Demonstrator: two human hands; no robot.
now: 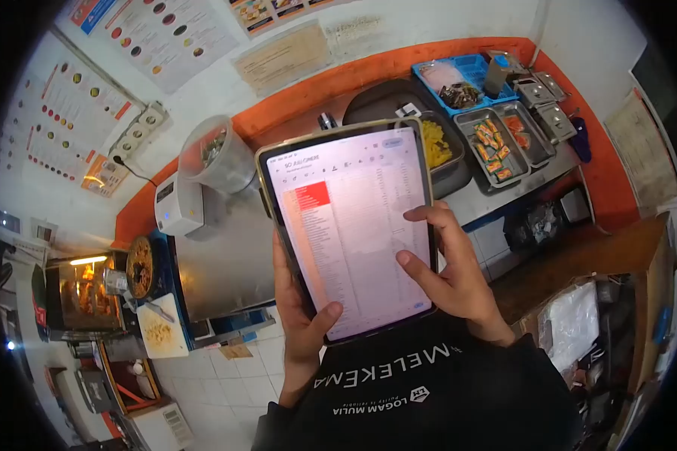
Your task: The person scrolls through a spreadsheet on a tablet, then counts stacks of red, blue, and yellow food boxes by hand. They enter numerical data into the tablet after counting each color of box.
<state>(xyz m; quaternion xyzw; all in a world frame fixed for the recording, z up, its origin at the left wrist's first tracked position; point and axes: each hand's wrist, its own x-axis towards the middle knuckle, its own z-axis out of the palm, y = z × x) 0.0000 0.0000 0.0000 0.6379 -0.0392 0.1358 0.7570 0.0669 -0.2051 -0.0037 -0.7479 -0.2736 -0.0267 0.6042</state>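
Observation:
A tablet (357, 259) in a light-edged case is held tilted in front of my chest, its lit screen showing a spreadsheet with a red block at upper left. My left hand (302, 319) grips its lower left edge, thumb on the front and the other fingers mostly hidden behind. Over the right part of the screen is my right hand (459, 274), thumb and index finger spread apart. Those two tips are at or just above the glass; contact cannot be made out. Its remaining fingers are partly hidden.
Behind the tablet runs a metal counter (222, 259) with a white device (179, 204) and a clear bucket (218, 154). Metal trays (496, 174) of food and a blue basket (470, 69) stand farther right. A cutting board (174, 342) with chopped food lies at left.

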